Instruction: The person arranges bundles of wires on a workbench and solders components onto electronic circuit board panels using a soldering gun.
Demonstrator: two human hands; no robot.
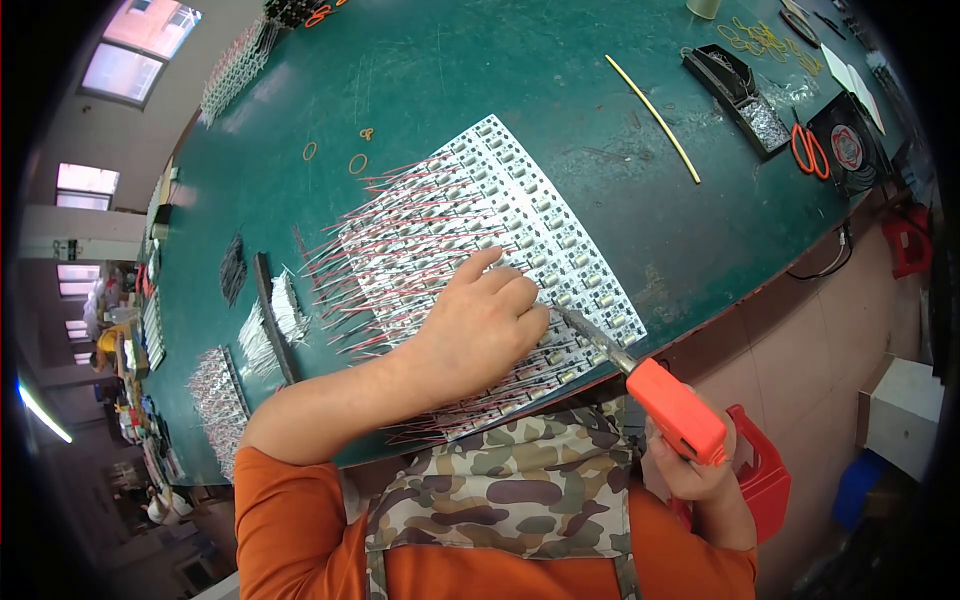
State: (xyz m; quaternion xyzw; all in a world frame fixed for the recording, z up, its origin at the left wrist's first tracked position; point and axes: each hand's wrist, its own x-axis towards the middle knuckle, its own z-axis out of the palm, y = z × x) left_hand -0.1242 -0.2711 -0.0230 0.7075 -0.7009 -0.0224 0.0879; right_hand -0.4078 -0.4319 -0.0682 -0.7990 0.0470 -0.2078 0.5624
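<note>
— Orange is what I meet first: my right hand (700,465) sits low beside the table edge, fingers wrapped tight around the orange plastic handle of a soldering iron (672,403). Its grey metal shaft runs up and left, and the tip rests on the near part of the white panel of small circuit boards (520,215).

— And your left hand?

— My left hand (480,320) lies palm down on that panel, fingers curled together and pressed on the boards, fingertips just beside the iron's tip. Whether it pinches anything underneath, I cannot tell.

— Where does the panel sit?

— Flat on the dark green table mat (480,70), its near corner touching the table's edge by my camouflage apron (500,480). Thin red and white wires (375,245) stick out along the panel's left side.

— Further out?

— Left of the panel, loose bundles of white wire pieces (270,325). Beyond it, orange rubber bands (357,163) and a long yellow rod (652,104). Far right, a black tray stand (740,95) and orange-handled scissors (810,150).
</note>
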